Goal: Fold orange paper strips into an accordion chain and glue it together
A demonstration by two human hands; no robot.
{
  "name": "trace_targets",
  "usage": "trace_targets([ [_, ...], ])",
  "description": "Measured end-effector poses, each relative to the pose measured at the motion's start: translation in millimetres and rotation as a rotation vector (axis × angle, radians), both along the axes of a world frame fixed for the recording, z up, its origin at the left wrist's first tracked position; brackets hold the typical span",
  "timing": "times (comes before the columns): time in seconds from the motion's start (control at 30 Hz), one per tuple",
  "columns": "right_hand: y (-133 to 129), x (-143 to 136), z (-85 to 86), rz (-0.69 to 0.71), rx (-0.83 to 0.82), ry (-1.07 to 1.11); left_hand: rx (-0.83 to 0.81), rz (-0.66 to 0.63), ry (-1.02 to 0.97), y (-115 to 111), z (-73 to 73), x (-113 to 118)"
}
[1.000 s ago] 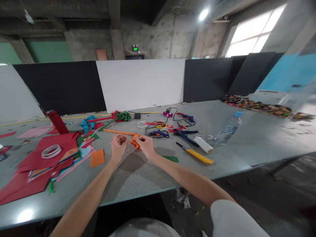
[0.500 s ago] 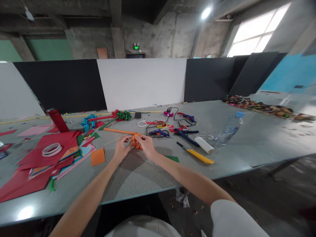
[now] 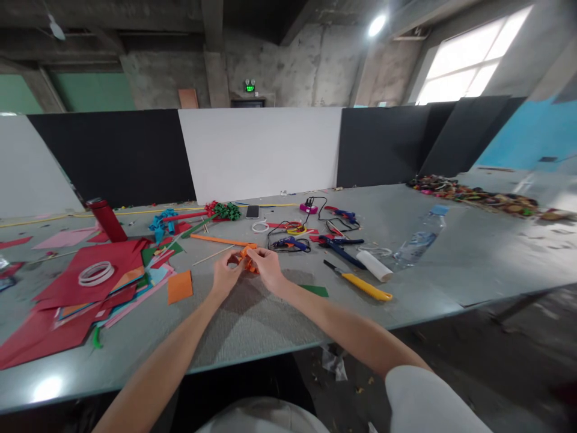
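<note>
Between my two hands is an orange paper flower (image 3: pixel 248 260) with curled petals, on the end of a flat orange paper strip or stem (image 3: pixel 216 239) that reaches back to the left. My left hand (image 3: pixel 226 273) pinches the flower's left side with thumb and fingers. From the right, my right hand (image 3: pixel 267 267) presses thumb and fingers on its top, covering part of it. A thin wooden stick (image 3: pixel 211 255) lies just beyond my left hand. An orange paper square (image 3: pixel 180 287) is on the table to the left.
On the left are red paper sheets (image 3: pixel 58 328), tape rolls (image 3: pixel 96 273) and a red flask (image 3: pixel 107 220). Blue (image 3: pixel 163 225) and green (image 3: pixel 228 211) paper flowers lie behind. To the right are glue guns (image 3: pixel 291 242), a yellow knife (image 3: pixel 366 286), a white roll (image 3: pixel 375 266) and a water bottle (image 3: pixel 421 236).
My left hand's fingers have curled in closer around the orange flower's left side. My right hand stays on the flower, almost unmoved.
</note>
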State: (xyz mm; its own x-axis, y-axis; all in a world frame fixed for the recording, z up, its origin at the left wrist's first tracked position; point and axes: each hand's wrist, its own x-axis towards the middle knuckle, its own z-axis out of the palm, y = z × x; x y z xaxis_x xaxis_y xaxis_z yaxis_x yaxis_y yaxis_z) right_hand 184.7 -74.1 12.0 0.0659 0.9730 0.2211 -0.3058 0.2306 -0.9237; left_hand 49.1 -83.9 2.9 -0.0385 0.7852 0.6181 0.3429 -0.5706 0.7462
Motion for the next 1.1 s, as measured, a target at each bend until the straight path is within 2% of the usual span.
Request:
trace_targets([
  [0.3, -3, 2, 2.4, -0.044, 0.031, -0.079, 0.002, 0.022, -0.037, -2, -1.0, 4],
  [0.6, -4, 6, 3.8, -0.137, 0.172, -0.247, 0.020, 0.037, -0.010, -5, 0.9, 5],
  [0.8, -4, 9, 4.1, -0.148, 0.261, -0.328, 0.063, 0.039, 0.010, -6, 3.8, 5],
  [1.1, -15, 10, 10.9, -0.224, 0.352, -0.472, 0.104, 0.061, 0.067, -3, 0.8, 2],
])
